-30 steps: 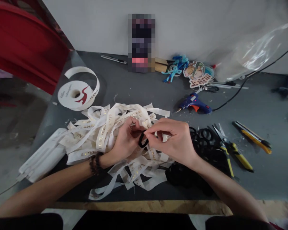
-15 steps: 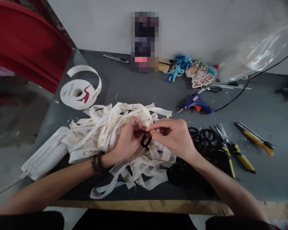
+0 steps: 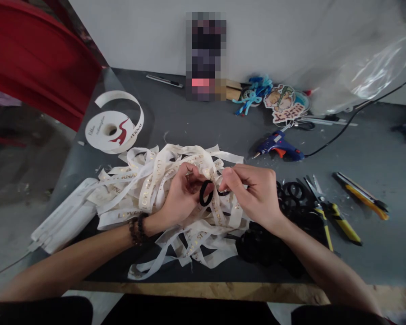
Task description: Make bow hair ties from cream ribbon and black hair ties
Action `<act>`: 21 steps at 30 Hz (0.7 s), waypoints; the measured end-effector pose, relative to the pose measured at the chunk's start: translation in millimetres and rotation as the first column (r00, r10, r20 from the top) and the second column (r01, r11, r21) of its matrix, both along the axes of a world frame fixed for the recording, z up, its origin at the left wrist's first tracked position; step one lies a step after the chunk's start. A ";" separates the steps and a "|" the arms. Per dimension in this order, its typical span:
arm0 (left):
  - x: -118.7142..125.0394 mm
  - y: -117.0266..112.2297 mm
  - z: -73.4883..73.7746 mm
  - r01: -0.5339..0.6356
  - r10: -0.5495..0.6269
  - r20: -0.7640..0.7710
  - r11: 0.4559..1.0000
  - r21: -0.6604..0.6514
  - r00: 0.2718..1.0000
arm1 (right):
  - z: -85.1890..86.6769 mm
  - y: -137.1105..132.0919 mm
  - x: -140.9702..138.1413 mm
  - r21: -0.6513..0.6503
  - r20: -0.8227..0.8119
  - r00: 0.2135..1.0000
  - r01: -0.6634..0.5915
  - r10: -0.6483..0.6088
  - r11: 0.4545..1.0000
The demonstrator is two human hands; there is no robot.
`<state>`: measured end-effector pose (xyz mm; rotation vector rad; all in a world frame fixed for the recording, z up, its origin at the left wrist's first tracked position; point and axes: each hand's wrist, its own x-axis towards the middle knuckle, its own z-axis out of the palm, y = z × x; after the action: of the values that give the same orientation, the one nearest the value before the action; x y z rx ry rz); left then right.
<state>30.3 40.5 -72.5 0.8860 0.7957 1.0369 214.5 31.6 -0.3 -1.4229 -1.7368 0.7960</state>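
My left hand [image 3: 182,192] is closed on a black hair tie [image 3: 206,193], which stands out as a loop from the fingertips. Just to its right, my right hand [image 3: 252,192] is curled with thumb and fingers together. Part of another black band [image 3: 223,192] shows under its fingers, probably a second hair tie. Both hands are above a heap of white ribbons [image 3: 149,189] with gold lettering. A pile of black hair ties [image 3: 264,246] lies beneath my right forearm.
Left stand a ribbon spool [image 3: 99,131] and a white power strip [image 3: 66,214]. Right lie a blue glue gun [image 3: 279,146], yellow-handled scissors [image 3: 343,225] and a yellow cutter [image 3: 365,198]. A slim cutter [image 3: 164,81], stickers [image 3: 284,101] and a plastic bag [image 3: 355,85] line the wall.
My right hand has drawn away to the right from the left hand's hair tie, and its fingers have curled in. The left hand has kept its hold, almost still.
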 end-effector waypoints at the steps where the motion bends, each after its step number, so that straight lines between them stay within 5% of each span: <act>1: 0.1 -0.2 -0.4 -0.007 0.007 0.005 1.000 0.015 1.000 | -0.2 0.0 0.6 0.018 0.002 1.000 -0.006 0.006 1.000; 15: -7.2 -2.6 -11.2 0.040 -0.018 -0.086 0.966 0.254 0.996 | -8.1 -1.5 1.4 0.027 -0.134 0.991 0.029 -0.025 0.999; 21: -8.4 -4.9 -9.5 0.083 -0.041 -0.142 0.949 0.304 0.989 | -5.4 -3.4 1.4 0.102 0.036 0.995 -0.094 0.090 0.990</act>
<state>21.9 35.7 -82.0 1.2528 0.7220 1.0714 216.0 28.2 -5.6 -1.3006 -1.8520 0.7239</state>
